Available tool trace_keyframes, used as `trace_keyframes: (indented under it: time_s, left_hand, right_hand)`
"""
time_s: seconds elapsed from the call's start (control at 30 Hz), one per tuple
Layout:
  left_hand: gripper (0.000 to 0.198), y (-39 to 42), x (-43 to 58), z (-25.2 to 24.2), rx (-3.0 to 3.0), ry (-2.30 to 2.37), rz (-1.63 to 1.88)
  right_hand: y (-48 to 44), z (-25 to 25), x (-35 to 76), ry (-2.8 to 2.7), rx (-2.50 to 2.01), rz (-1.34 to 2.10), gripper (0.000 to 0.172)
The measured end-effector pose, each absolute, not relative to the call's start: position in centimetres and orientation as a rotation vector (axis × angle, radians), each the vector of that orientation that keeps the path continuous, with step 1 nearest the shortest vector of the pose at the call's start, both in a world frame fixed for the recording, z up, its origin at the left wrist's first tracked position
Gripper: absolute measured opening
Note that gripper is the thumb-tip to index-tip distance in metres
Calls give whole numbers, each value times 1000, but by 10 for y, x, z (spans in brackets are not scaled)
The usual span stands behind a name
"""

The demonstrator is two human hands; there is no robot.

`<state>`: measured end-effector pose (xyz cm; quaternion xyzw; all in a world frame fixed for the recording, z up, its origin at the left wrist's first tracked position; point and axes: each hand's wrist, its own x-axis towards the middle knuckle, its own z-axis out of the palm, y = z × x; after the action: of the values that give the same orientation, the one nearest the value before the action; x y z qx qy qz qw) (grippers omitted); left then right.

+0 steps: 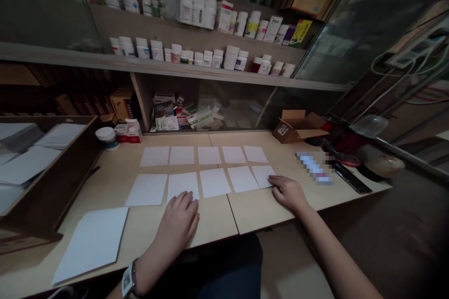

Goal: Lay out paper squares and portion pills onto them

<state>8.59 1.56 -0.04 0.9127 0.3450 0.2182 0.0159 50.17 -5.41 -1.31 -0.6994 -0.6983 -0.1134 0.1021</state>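
Several square white paper sheets [214, 183] lie in two rows on the light wooden tabletop. At the right end of the near row, my right hand [289, 192] is half curled, its fingertips and thumb at the edge of the last white paper [264, 176]. That sheet lies slightly askew, close against its neighbour. My left hand [179, 219] rests palm down with fingers extended, fingertips over the lower edge of another sheet [183, 184] in the near row. A stack of larger-looking white paper [94, 243] lies left of my left hand, near the front edge.
A wooden box [79, 161] of papers stands at the left, near a white tub [107, 136]. Behind the table are shelves of medicine bottles [198, 9]. An open cardboard carton [298, 126] and a pixelated object [314, 168] sit at the right.
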Motion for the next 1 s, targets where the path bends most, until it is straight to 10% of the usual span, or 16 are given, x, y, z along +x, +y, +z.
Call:
trace_keyframes:
  time_s: [1.0]
  left_hand:
    - [49, -11, -53, 11, 2240, 2234, 518]
  right_hand:
    - [-28, 21, 398, -2000, -1450, -585, 17]
